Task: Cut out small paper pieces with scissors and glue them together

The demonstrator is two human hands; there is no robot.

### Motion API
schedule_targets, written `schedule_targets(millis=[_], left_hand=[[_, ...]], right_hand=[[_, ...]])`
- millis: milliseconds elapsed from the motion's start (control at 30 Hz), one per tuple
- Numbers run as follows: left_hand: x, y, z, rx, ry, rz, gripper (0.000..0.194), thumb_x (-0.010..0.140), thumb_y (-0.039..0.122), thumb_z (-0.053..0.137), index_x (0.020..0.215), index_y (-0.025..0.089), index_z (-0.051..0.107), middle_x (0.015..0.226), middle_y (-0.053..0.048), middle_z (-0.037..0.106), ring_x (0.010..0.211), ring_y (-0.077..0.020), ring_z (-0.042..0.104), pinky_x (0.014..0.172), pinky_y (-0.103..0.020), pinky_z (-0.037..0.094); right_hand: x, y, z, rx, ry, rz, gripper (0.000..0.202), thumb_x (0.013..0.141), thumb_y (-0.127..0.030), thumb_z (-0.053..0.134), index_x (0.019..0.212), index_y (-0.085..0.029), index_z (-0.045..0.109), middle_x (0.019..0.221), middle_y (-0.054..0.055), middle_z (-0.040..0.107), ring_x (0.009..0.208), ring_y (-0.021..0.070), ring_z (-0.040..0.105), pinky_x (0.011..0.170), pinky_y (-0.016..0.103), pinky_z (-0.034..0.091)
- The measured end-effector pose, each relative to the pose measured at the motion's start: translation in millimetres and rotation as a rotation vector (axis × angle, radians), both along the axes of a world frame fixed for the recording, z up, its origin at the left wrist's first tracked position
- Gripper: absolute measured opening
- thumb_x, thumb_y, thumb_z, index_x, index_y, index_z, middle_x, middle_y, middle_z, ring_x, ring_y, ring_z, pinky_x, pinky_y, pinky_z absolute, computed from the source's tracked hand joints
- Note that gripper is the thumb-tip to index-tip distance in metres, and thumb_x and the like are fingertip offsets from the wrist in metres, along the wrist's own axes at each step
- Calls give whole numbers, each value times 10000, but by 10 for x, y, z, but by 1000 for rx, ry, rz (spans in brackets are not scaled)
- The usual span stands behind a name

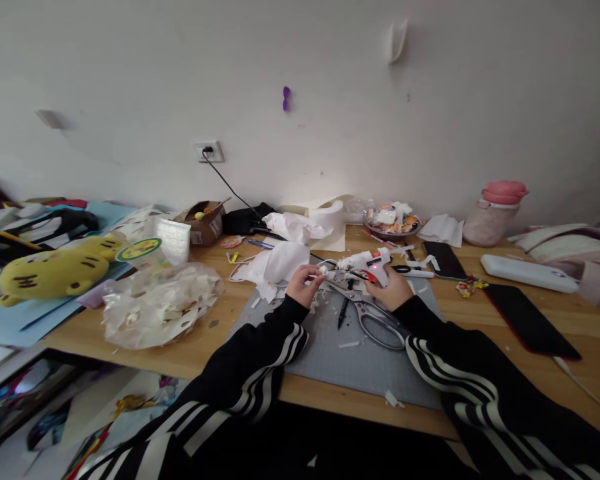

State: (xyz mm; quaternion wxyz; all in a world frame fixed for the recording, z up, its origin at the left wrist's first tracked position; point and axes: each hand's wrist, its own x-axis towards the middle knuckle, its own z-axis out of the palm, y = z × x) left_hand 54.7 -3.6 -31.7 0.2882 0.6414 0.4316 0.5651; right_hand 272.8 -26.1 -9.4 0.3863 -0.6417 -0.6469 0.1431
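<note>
My right hand [389, 288] is wrapped round the handle of a white glue gun [365, 261], whose nozzle points left. A small white piece [324, 270] is pinched in the fingertips of my left hand [305, 285], close to the nozzle. Below the gun, large metal scissors [373, 315] lie open on a grey cutting mat [325, 360]. Beside them is a black pen [343, 312]. White paper scraps are scattered over the mat.
A plastic bag of scraps [163, 307] and a yellow plush toy [55, 270] lie left. Behind are a tissue roll [326, 219] and a filled bowl [393, 220]. Phones [530, 320], a white power bank [529, 273] and a pink bottle [493, 217] are right.
</note>
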Motion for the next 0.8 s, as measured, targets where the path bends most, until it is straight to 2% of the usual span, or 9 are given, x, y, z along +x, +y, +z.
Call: schedule_targets(millis=[200, 300, 500, 800], left_hand=[[9, -29, 37, 4, 3, -2, 240, 689, 501, 626, 628, 271, 595, 879, -45, 648, 866, -255, 594, 751, -430, 523], [7, -30, 41, 10, 2, -12, 248, 691, 503, 630, 634, 264, 596, 883, -52, 650, 869, -258, 594, 764, -436, 519], [1, 0, 3, 12, 2, -24, 280, 707, 466, 638, 664, 193, 589, 890, -103, 640, 868, -227, 595, 754, -368, 513], [1, 3, -13, -1, 0, -22, 194, 731, 356, 646, 670, 181, 588, 897, -96, 638, 868, -209, 591, 758, -328, 501]], right_hand=[[-2, 2, -7, 3, -32, 11, 241, 656, -396, 575, 804, -206, 558, 623, 6, 607, 584, 175, 577, 581, 273, 429], [-4, 2, -8, 5, -35, 12, 211, 664, -378, 568, 792, -209, 557, 611, 1, 602, 572, 167, 566, 580, 268, 425], [23, 59, -39, -20, -33, 17, 201, 639, -351, 585, 782, -210, 572, 583, -14, 590, 551, 157, 553, 557, 254, 415], [32, 70, -32, -40, -56, 17, 207, 636, -351, 556, 786, -209, 558, 608, 6, 584, 582, 171, 550, 574, 262, 403]])
